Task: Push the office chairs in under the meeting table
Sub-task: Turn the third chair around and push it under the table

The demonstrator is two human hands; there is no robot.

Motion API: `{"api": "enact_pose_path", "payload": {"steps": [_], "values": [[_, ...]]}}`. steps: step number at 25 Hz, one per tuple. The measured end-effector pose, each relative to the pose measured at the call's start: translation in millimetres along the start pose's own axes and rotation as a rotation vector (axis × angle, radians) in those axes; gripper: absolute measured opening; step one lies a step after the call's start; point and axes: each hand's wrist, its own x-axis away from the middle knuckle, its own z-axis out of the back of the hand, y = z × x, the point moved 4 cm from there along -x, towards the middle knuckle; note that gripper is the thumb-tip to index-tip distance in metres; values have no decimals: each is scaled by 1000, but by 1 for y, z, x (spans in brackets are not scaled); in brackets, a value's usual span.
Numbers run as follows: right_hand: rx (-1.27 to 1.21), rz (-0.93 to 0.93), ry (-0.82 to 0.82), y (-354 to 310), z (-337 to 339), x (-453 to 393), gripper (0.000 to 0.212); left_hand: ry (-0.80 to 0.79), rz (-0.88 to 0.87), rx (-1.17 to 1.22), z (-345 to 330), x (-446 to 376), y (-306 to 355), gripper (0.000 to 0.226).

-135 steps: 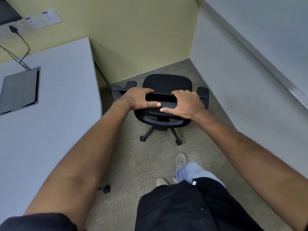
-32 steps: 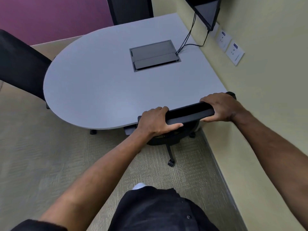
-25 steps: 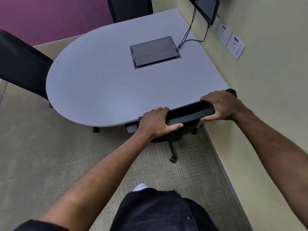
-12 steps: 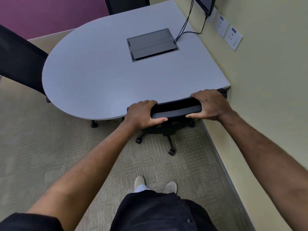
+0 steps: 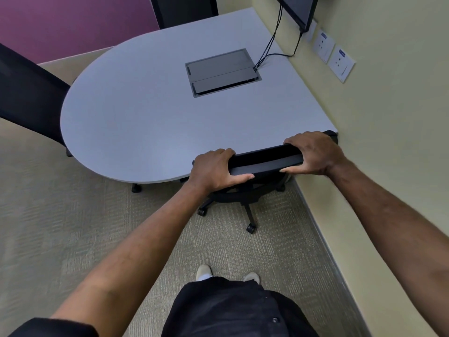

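Note:
A black office chair stands at the near edge of the grey meeting table, its seat hidden under the tabletop. Only the top of its backrest and its wheeled base show. My left hand grips the left end of the backrest top. My right hand grips the right end, close to the yellow wall. A second black chair stands at the table's rounded left end, and a third chair back shows beyond the far edge.
The yellow wall runs along the right, with sockets and a screen whose cables drop to a grey cable hatch set in the tabletop. Beige carpet covers the floor. My feet stand behind the chair.
Five seconds ago I held the chair in a corner away from the table. It now sits against the table edge. In the last second the chair straightened and slid slightly further under.

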Motion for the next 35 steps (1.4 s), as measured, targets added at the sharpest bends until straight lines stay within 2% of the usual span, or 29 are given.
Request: {"api": "enact_pose_path", "payload": {"steps": [7, 13, 25, 31, 35], "values": [[9, 27, -73, 26, 7, -13, 80, 24, 16, -3, -5, -19, 16, 99], [-7, 1, -82, 25, 2, -25, 79, 37, -1, 25, -4, -31, -1, 99], [31, 37, -81, 37, -1, -21, 78, 69, 19, -29, -13, -23, 21, 92], [10, 5, -122, 25, 1, -14, 87, 61, 33, 16, -14, -14, 14, 96], [-9, -44, -123, 18, 6, -3, 109, 17, 12, 73, -14, -10, 11, 97]]}}
